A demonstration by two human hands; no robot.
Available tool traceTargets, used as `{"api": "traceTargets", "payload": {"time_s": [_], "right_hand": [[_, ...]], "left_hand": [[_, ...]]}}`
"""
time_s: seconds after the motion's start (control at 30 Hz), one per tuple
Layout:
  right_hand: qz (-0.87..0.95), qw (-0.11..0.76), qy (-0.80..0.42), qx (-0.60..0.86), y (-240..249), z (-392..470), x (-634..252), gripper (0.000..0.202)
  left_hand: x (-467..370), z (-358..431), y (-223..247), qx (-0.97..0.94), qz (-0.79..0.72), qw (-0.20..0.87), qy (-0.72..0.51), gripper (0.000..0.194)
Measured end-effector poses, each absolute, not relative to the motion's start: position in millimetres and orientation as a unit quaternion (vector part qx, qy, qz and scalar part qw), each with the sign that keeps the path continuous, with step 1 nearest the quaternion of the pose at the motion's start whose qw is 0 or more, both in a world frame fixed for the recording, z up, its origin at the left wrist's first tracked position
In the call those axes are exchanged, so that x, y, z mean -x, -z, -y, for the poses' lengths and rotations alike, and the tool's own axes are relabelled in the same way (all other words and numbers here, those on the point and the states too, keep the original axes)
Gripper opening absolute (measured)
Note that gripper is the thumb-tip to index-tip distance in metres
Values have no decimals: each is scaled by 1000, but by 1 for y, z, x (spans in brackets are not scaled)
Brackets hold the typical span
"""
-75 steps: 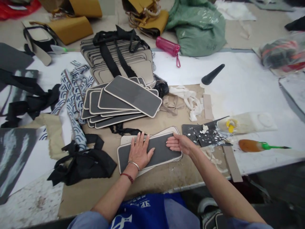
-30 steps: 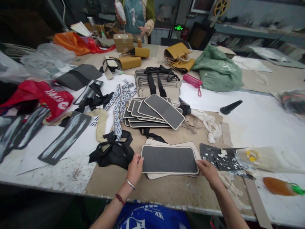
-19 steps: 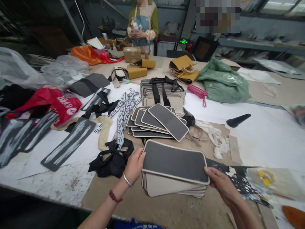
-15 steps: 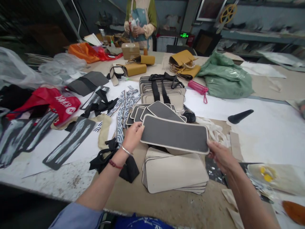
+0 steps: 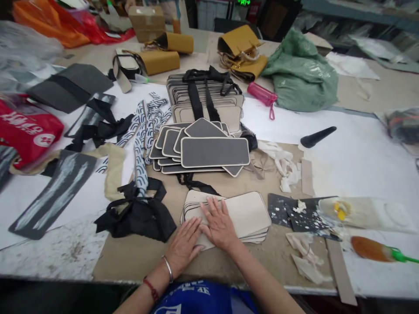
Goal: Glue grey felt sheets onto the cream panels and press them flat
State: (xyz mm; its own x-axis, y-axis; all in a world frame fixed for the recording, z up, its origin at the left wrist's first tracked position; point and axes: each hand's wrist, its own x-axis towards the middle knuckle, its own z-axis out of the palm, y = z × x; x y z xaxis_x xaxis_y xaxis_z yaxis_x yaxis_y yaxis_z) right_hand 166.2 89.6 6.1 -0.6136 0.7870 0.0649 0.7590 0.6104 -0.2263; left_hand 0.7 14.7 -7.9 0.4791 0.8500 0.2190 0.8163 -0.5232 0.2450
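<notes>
Beige panels (image 5: pixel 250 213): a loosely fanned stack on brown sheeting (image 5: pixel 131 257) near the table's close edge; smooth, matte oblongs with rounded corners and thin dark edges.
Left hand (image 5: pixel 185 245): open, laid on the stack's left part, gripping nothing.
Right hand (image 5: pixel 218 223): open and palm down beside it, fingers spread over the panels, gripping nothing.
Grey panels (image 5: pixel 214 152): piled beyond the stack, dark faces rimmed in beige, lying at differing angles.
Black fabric (image 5: pixel 144 220): crumpled, left of the hands.
Green bag (image 5: pixel 301 78): wrinkled, bulging, farther back.
</notes>
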Motion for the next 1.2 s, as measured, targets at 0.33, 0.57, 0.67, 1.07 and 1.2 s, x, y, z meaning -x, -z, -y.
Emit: {"api": "traceTargets", "payload": {"time_s": [0.33, 0.57, 0.67, 1.07, 1.2], "right_hand": [[845, 41, -18, 534, 0, -128, -253, 62], [848, 73, -72, 520, -11, -108, -210, 65], [872, 81, -119, 469, -13, -92, -179, 67], [817, 244, -186, 488, -11, -70, -135, 60], [732, 325, -240, 548, -1, -71, -149, 56]], "left_hand": [[-1, -22, 3, -861, -486, 53, -139, 51], [-1, -23, 9, -861, -484, 58, -147, 54], [-1, -21, 12, -852, -493, 69, -164, 56], [0, -16, 16, -830, -493, 111, -237, 61], [-3, -15, 8, -831, -491, 149, -216, 68]]}}
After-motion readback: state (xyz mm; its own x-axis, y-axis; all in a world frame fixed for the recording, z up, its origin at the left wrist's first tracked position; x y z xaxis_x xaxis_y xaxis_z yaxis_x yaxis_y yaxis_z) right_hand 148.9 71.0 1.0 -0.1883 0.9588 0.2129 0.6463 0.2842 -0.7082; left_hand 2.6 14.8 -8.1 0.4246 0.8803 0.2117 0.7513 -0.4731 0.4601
